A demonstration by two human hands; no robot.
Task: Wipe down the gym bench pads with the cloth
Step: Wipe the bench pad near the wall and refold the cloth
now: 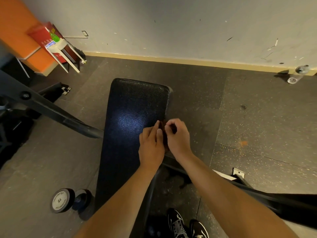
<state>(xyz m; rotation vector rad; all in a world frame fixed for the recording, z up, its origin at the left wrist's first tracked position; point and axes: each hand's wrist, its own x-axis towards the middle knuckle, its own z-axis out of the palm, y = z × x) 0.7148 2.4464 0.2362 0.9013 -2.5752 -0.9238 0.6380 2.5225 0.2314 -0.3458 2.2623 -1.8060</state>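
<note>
Left hand (151, 146) and right hand (178, 136) pinch-tight on dark cloth (164, 137) at grainy black pad (135, 103) edge

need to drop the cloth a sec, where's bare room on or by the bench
Bare: the far half of the bench pad, and the floor from its right side to the bottle. Crowded: the pad's right edge, where the left hand and right hand hold the cloth, and beside the dumbbell.
</note>
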